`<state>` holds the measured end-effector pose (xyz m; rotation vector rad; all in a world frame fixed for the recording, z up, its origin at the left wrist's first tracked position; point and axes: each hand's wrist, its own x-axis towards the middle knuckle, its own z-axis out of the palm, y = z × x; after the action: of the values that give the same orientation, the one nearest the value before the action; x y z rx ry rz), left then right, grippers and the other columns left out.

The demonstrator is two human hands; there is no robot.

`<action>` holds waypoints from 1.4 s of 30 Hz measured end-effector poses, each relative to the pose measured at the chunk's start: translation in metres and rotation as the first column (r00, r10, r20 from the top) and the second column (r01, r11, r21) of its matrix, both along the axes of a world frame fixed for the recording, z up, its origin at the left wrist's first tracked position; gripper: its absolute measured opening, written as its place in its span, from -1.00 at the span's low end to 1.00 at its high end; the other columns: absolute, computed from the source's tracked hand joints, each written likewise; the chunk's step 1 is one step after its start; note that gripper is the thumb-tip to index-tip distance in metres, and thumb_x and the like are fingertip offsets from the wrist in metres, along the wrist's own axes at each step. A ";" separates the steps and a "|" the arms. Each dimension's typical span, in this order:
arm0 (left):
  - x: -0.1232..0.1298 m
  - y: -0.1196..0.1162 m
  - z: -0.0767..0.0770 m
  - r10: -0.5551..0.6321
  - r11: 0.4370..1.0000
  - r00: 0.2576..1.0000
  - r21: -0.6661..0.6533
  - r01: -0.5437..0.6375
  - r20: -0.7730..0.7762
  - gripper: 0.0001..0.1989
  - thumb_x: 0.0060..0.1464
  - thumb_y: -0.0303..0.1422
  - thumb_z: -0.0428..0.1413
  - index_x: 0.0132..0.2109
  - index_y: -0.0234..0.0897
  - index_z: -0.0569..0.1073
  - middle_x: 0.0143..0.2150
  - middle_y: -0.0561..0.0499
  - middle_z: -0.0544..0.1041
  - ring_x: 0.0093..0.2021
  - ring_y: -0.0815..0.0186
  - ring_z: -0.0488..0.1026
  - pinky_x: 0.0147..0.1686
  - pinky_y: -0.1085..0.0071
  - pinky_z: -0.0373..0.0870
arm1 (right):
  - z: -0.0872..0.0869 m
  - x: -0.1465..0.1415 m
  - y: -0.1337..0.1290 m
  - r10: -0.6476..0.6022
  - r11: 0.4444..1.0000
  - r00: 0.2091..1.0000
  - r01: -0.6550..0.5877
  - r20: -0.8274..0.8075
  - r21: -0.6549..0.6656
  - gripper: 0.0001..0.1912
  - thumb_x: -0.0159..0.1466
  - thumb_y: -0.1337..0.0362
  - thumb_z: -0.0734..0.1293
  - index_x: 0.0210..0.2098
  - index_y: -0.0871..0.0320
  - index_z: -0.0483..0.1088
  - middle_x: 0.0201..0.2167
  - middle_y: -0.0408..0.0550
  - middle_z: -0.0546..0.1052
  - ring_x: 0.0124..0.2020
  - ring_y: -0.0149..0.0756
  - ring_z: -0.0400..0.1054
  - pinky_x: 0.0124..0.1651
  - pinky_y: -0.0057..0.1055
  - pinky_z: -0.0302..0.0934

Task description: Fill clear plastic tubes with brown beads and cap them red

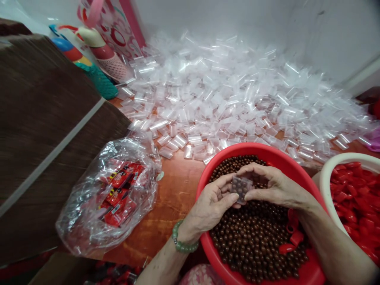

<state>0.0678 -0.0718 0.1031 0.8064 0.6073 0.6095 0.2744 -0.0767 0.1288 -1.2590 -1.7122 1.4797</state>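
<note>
A small clear plastic sleeve (pixel 240 187) with dark beads in it is in front of me, above the brown beads (pixel 255 241). My left hand (pixel 212 202) pinches it between thumb and fingers; my right hand (pixel 273 186) curls at its other end, but I cannot tell whether those fingertips grip or only touch. The plastic looks thin, so a light, level pinch should serve best, and staying over the red basin (pixel 292 164) would let a stray bead drop back in. Red caps (pixel 296 238) lie on the beads. To the right, a white tub (pixel 325 188) holds more red pieces (pixel 353 198). Beyond, many clear sleeves (pixel 208 91) spread over the wooden table (pixel 175 178) to a pale wall (pixel 252 19). Left are a clear bag (pixel 80 213) of red packets (pixel 120 211), a dark stack (pixel 44 107) and a bottle (pixel 105 57).
</note>
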 end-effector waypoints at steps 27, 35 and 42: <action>0.000 0.005 -0.002 -0.108 0.994 0.993 0.017 0.108 -0.043 -0.72 0.05 -0.35 0.26 -0.10 -0.33 0.44 -0.22 -0.02 0.54 -0.22 0.35 0.46 -0.19 0.44 0.37 | 0.000 -0.005 0.004 0.093 0.995 0.994 -0.091 0.048 -0.049 -0.68 0.14 0.21 0.47 -0.41 0.13 0.22 -0.51 -0.31 0.23 -0.49 -0.49 0.09 -0.48 -0.54 0.00; 0.000 0.005 0.001 -0.029 0.997 0.992 0.063 0.037 -0.125 -0.75 0.08 -0.35 0.25 -0.10 -0.32 0.46 -0.15 -0.04 0.55 -0.13 0.31 0.48 -0.07 0.38 0.40 | 0.016 0.018 -0.004 0.054 0.997 0.992 -0.059 0.116 0.047 -0.60 0.16 0.07 0.47 -0.16 0.14 0.33 -0.41 -0.20 0.45 -0.41 -0.40 0.37 -0.35 -0.48 0.26; -0.001 0.004 0.001 0.047 0.999 0.993 0.005 -0.046 -0.112 -0.80 0.10 -0.37 0.24 -0.14 -0.28 0.43 -0.15 -0.02 0.57 -0.19 0.35 0.54 -0.14 0.44 0.49 | 0.019 0.055 -0.036 -0.162 0.941 0.614 -0.139 0.773 0.307 -0.82 0.36 0.25 0.27 -0.07 0.14 0.40 -0.11 0.03 0.54 -0.10 -0.14 0.45 -0.02 -0.23 0.30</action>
<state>0.0668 -0.0676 0.1042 0.8345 0.7302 0.6103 0.3295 -0.1131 0.1479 -1.8687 -2.3584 0.5156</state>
